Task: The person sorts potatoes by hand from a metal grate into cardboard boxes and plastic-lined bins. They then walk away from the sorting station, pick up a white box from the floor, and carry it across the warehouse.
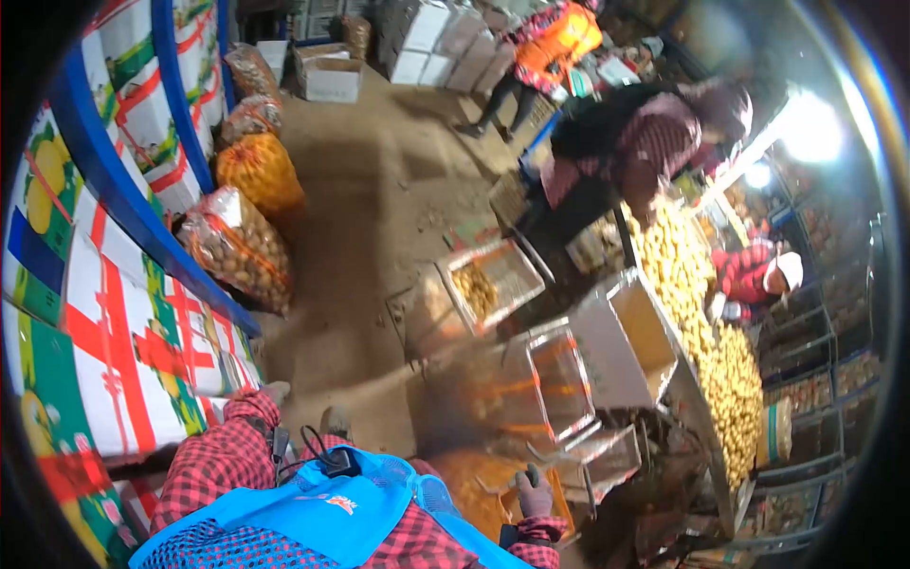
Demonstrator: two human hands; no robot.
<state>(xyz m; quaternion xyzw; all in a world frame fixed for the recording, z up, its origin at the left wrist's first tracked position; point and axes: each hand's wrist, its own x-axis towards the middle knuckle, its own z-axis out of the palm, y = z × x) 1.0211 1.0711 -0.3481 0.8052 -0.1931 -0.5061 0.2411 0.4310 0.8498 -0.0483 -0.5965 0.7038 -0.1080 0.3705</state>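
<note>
My left hand (pixel 276 392), in a grey glove, is at the end of a red-and-black checked sleeve, beside the stacked printed cartons (pixel 123 351). It is small and blurred, so its fingers cannot be made out. At the lower centre my right hand (pixel 535 493), also gloved, has its fingertips pointing up and apart, with nothing visible between them. It is close to an orange-toned crate or bag (pixel 479 484) and a metal-framed holder (pixel 611 460). Whether it touches either is unclear.
Potatoes cover a long sorting table (pixel 697 412) on the right, with people (pixel 654 142) around it. Framed bins (pixel 488 284) and an open carton (pixel 645 332) line its near side. Filled sacks (pixel 237 247) lean along the blue posts at left. Another person (pixel 555 47) stands at the back.
</note>
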